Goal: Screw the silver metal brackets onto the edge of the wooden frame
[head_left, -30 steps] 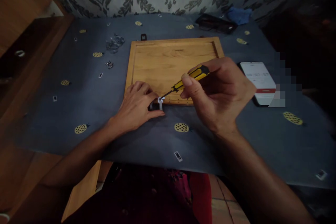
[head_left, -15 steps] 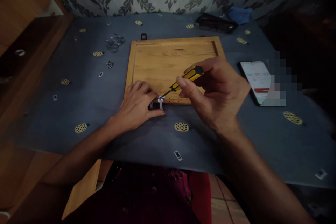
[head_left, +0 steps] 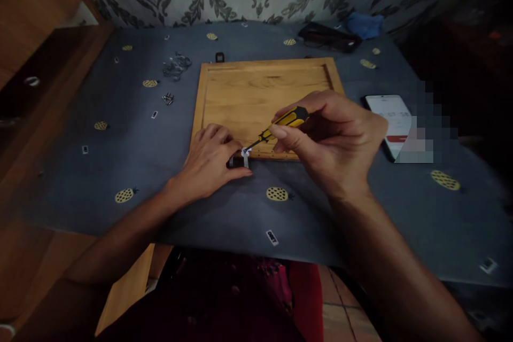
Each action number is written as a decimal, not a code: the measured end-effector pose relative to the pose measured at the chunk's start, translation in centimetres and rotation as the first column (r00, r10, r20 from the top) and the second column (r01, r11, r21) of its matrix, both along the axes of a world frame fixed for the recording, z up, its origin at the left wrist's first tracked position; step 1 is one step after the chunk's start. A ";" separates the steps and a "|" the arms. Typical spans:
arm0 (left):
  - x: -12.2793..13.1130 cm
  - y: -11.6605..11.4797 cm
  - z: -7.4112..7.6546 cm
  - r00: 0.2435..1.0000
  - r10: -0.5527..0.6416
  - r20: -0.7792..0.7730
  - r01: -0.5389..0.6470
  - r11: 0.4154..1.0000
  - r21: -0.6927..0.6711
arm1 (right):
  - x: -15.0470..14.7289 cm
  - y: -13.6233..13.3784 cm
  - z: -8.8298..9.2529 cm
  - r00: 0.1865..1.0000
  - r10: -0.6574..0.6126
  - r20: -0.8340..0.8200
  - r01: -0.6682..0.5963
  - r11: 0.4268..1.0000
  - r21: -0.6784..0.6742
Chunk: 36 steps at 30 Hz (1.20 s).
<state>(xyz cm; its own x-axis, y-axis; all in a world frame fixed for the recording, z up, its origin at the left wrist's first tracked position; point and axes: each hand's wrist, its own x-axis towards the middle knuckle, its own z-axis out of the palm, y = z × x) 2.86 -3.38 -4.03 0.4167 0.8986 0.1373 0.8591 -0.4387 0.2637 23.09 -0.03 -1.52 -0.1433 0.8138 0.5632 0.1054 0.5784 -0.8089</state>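
Note:
A yellow and black screwdriver (head_left: 285, 122) is pinched in my right hand (head_left: 336, 141), slanting down to the left. Its tip meets a small metal bracket (head_left: 246, 154) at the near edge of a wooden board (head_left: 264, 91). My left hand (head_left: 212, 157) rests on the board's near left corner, thumb and fingers closed around the bracket and a dark piece beside it. Whether a screw sits under the tip is too small to tell.
Several small screws (head_left: 168, 99) and a heap of metal rings or hooks (head_left: 176, 65) lie left of the board. A small black square piece (head_left: 219, 57) is behind it. A phone (head_left: 388, 123) lies at right; a dark case (head_left: 328, 37) and blue cloth (head_left: 365, 25) are at the back.
My right hand has shifted and turned slightly around the screwdriver, whose handle sits a little lower. The tip stays on the bracket, and my left hand holds its place.

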 end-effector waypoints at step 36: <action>-0.1 0.0 0.0 1.000 -0.002 0.006 0.002 1.000 0.012 | -0.3 0.0 -0.8 0.986 -0.155 0.056 0.142 0.970 0.198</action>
<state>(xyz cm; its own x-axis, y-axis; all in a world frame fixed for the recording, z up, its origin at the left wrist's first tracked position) 2.75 -3.42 -4.00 0.4173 0.8963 0.1500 0.8569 -0.4431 0.2633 22.76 -0.08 -2.33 -0.0740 0.7063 0.7040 0.2546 0.6960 -0.6714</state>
